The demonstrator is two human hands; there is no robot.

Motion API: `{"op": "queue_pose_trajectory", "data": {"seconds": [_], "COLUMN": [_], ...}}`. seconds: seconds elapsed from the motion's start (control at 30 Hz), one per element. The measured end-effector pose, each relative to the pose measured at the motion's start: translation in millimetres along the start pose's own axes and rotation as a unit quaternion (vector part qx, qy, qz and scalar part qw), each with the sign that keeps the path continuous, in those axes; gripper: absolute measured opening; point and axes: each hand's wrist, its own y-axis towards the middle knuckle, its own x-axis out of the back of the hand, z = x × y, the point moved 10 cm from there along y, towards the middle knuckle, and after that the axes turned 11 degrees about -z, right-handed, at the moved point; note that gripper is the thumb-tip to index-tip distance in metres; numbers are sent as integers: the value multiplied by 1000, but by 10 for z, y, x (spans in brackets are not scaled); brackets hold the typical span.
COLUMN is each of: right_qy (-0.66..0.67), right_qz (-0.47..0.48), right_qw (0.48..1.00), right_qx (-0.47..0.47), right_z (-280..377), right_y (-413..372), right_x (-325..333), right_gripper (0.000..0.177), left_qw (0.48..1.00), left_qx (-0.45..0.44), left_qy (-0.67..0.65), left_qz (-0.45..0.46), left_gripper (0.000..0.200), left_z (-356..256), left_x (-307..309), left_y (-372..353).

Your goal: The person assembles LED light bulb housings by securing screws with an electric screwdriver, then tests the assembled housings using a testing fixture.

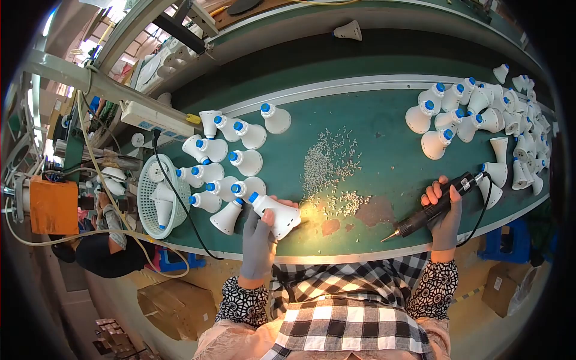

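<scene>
My left hand, in a grey fingerless glove, is closed around a white cone-shaped housing with a blue tip, tilted above the bench's front edge. In my right hand, also gloved, is a black electric screwdriver; its bit points left and down, apart from the housing. A pile of small screws lies on the green bench top between the hands, with more screws lit by a warm light. Several similar blue-tipped housings stand and lie just beyond my left hand.
Many more white housings crowd the bench's right end. At left, a pale green basket holds several white parts, near a power strip with a black cord. One housing lies on the far strip. Another person is at left.
</scene>
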Motion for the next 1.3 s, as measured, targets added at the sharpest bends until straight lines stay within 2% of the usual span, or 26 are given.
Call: {"op": "queue_pose_trajectory", "data": {"seconds": [0.07, 0.27, 0.4, 0.43, 0.5, 0.53, 0.57, 0.6, 0.67, 0.7, 0.77, 1.0, 1.03, 1.1, 1.17, 1.23, 1.27, 1.3], "right_qy": [-2, -5, 1, 3, -7, 18, 34, 11, -2, -15, -9, -70, -78, -93, -108, -122, -127, -128], "right_qz": [-1, -3, 0, 3, -8, 3, 37, 60, 43, 13, -11, 13, 21, 30, 35, 34, 31, 28], "right_qw": [1000, 1000, 1000, 1000, 1000, 1000, 998, 998, 999, 1000, 1000, 991, 989, 985, 982, 980, 980, 980], "right_qx": [2, 5, 2, -1, 3, -17, -31, -33, -11, 11, 10, -111, -124, -141, -149, -151, -150, -146], "right_z": [-2, 5, -6, -9, -7, -37, -58, -54, -23, -6, -25, -1023, -1159, -1393, -1574, -1717, -1767, -1808], "right_y": [5, 0, 6, 5, 7, 46, 69, 108, 236, 284, 388, 284, 248, 161, 88, 46, 30, 35], "right_x": [-2, -1, 14, 7, 43, 116, 114, 117, 362, 458, 559, -404, -544, -761, -961, -1089, -1121, -1154], "right_gripper": [29, 30, 30, 30, 29, 26, 23, 23, 22, 23, 26, 26, 26, 26, 26, 27, 27, 27], "left_qw": [999, 988, 994, 990, 979, 980, 980, 975, 949, 928, 888, 815, 807, 834, 795, 789, 777, 759], "left_qx": [28, -115, 28, 36, 44, 9, -41, -100, -200, -253, -245, -279, -271, -232, -187, -165, -192, -181], "left_qy": [-18, 100, -107, -137, -200, -196, -195, -193, -196, -212, -219, -246, -241, -220, -272, -199, -188, -157], "left_qz": [-8, -13, -9, -1, 10, 19, -10, -46, -142, -172, -322, -444, -467, -450, -509, -557, -569, -605], "left_gripper": [47, 43, 52, 53, 55, 56, 56, 55, 54, 46, 39, 31, 31, 34, 36, 39, 41, 38], "left_z": [48, -173, -18, -51, -177, -325, -497, -711, -1138, -1280, -1408, -1399, -1431, -1470, -1377, -1406, -1466, -1476], "left_x": [36, 134, 184, 202, 296, 393, 570, 796, 1361, 1746, 2610, 5376, 5657, 6132, 6602, 6918, 7017, 7139], "left_y": [-27, -61, -83, -116, -204, -241, -273, -344, -587, -674, -877, -912, -871, -584, -235, 7, 108, 195]}}
